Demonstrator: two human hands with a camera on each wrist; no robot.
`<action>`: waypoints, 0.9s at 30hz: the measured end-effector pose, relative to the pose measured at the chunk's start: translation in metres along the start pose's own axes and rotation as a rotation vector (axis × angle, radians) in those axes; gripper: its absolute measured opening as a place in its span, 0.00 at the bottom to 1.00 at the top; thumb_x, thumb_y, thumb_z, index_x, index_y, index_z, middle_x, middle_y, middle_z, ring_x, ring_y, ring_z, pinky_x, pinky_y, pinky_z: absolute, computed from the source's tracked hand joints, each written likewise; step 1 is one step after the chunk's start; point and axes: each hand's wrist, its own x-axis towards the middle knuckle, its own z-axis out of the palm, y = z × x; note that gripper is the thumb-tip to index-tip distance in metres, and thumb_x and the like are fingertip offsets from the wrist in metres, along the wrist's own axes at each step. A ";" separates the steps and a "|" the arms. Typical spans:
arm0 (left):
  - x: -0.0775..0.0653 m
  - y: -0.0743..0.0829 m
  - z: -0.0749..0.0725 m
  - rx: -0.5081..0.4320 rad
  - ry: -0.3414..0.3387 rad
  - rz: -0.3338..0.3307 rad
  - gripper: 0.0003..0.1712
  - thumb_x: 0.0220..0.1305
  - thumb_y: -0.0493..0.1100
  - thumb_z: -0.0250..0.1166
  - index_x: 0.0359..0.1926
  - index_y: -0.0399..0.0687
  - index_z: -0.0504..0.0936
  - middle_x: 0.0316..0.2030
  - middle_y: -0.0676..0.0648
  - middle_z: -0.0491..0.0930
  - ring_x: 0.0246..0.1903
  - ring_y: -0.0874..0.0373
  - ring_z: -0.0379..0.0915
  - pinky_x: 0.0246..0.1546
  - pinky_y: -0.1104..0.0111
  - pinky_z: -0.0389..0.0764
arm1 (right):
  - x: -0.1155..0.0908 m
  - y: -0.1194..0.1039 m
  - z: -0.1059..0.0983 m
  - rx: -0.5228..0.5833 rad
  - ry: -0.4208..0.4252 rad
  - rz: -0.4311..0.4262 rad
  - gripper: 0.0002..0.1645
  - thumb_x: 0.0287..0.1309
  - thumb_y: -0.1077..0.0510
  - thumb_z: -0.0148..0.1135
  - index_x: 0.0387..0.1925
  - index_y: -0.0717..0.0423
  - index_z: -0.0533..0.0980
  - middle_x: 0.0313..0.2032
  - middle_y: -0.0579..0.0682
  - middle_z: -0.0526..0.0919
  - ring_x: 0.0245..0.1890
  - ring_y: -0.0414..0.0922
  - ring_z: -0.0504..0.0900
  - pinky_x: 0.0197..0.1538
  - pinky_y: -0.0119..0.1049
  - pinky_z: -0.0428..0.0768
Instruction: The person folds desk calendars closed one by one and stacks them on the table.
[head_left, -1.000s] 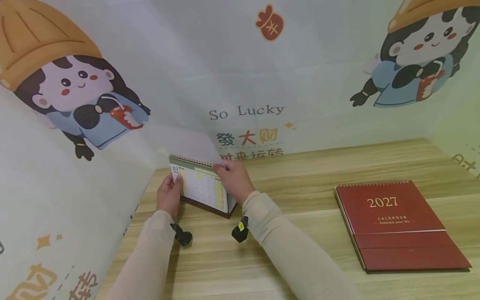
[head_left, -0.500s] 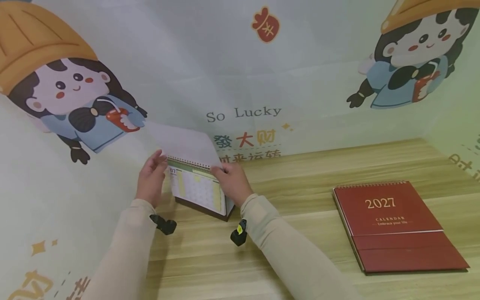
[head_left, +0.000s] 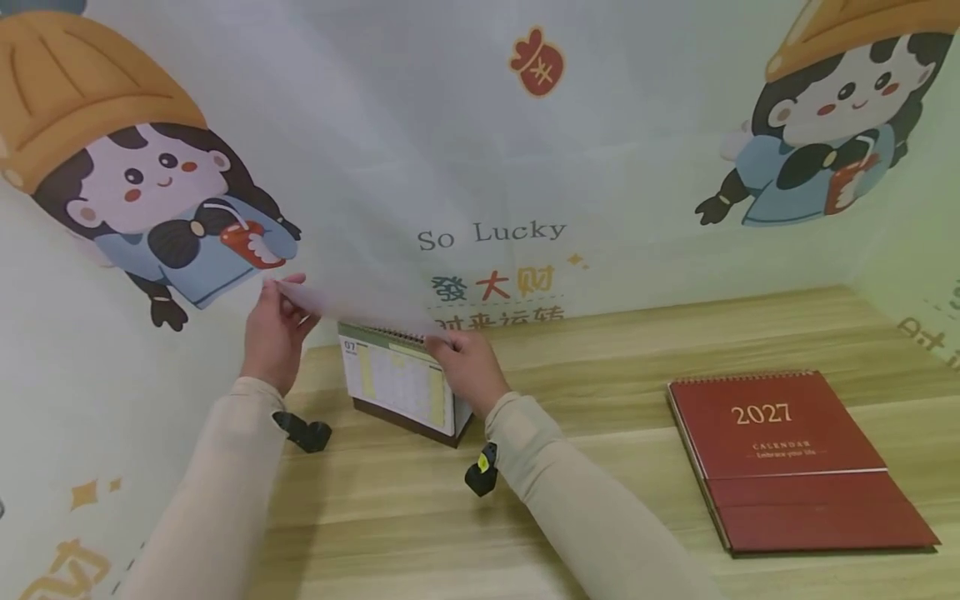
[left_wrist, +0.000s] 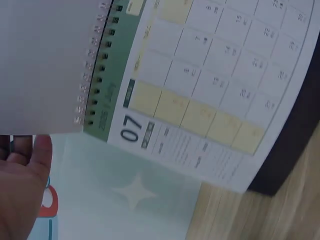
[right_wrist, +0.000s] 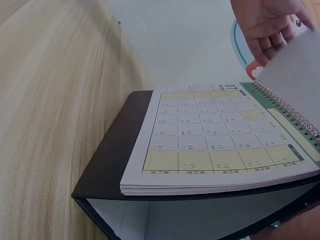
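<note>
A desk calendar (head_left: 397, 382) stands on the wooden table, open at a page marked 07 with a green header. From its spiral binding (right_wrist: 289, 112) a turned-up page (left_wrist: 45, 65) stretches up and back, its blank side showing. My left hand (head_left: 272, 337) pinches the far left edge of that page between thumb and fingers, off to the left of the calendar. At the calendar's upper right corner my right hand (head_left: 472, 367) grips the bound end, thumb in front. Most of the right hand is hidden in the right wrist view.
A red 2027 calendar (head_left: 798, 458) lies flat on the table (head_left: 592, 492) at the right. Close behind the standing calendar rises a printed backdrop (head_left: 637, 167), which also runs along the left side.
My left hand has moved from the calendar's left side up and left, and taken hold of the turned-up page. That page now tilts lower. The right hand has kept its grip.
</note>
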 end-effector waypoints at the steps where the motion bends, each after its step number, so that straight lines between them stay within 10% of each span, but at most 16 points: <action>1: -0.002 0.001 -0.004 -0.014 -0.025 0.006 0.32 0.77 0.65 0.37 0.58 0.48 0.74 0.40 0.51 0.77 0.44 0.59 0.73 0.57 0.67 0.69 | 0.000 0.001 0.000 -0.001 -0.007 0.004 0.18 0.72 0.49 0.56 0.41 0.59 0.83 0.25 0.47 0.78 0.11 0.40 0.53 0.20 0.35 0.62; 5: -0.005 0.007 -0.022 -0.098 -0.176 0.029 0.41 0.76 0.67 0.29 0.51 0.46 0.82 0.31 0.50 0.79 0.33 0.58 0.76 0.45 0.67 0.74 | -0.001 0.001 0.000 -0.015 -0.010 0.009 0.21 0.72 0.46 0.55 0.59 0.49 0.80 0.57 0.45 0.81 0.10 0.40 0.53 0.22 0.35 0.64; 9: -0.006 0.018 -0.038 -0.098 -0.308 -0.018 0.44 0.74 0.69 0.29 0.50 0.42 0.82 0.35 0.48 0.82 0.33 0.56 0.77 0.38 0.67 0.78 | 0.000 0.001 0.000 -0.002 -0.008 0.013 0.18 0.73 0.51 0.55 0.58 0.48 0.81 0.52 0.47 0.82 0.11 0.39 0.53 0.20 0.34 0.63; 17: -0.005 0.014 -0.021 0.738 -0.398 -0.222 0.47 0.72 0.73 0.37 0.75 0.42 0.53 0.72 0.36 0.56 0.67 0.39 0.58 0.57 0.51 0.73 | 0.001 0.001 0.002 0.029 0.007 0.032 0.20 0.70 0.63 0.51 0.56 0.48 0.82 0.47 0.51 0.85 0.10 0.38 0.53 0.15 0.31 0.59; 22: -0.007 0.000 0.009 0.971 -0.394 -0.224 0.51 0.71 0.74 0.37 0.78 0.42 0.44 0.75 0.33 0.47 0.72 0.35 0.47 0.65 0.42 0.60 | 0.002 0.001 0.002 0.011 0.004 0.043 0.22 0.68 0.65 0.49 0.56 0.48 0.82 0.49 0.49 0.84 0.10 0.37 0.55 0.14 0.31 0.59; 27: -0.007 -0.013 0.036 1.143 -0.307 -0.122 0.46 0.74 0.69 0.37 0.74 0.35 0.57 0.70 0.28 0.55 0.70 0.34 0.50 0.66 0.42 0.57 | 0.003 0.001 0.002 -0.008 0.014 0.031 0.20 0.69 0.63 0.51 0.55 0.49 0.82 0.47 0.48 0.84 0.10 0.38 0.56 0.15 0.32 0.60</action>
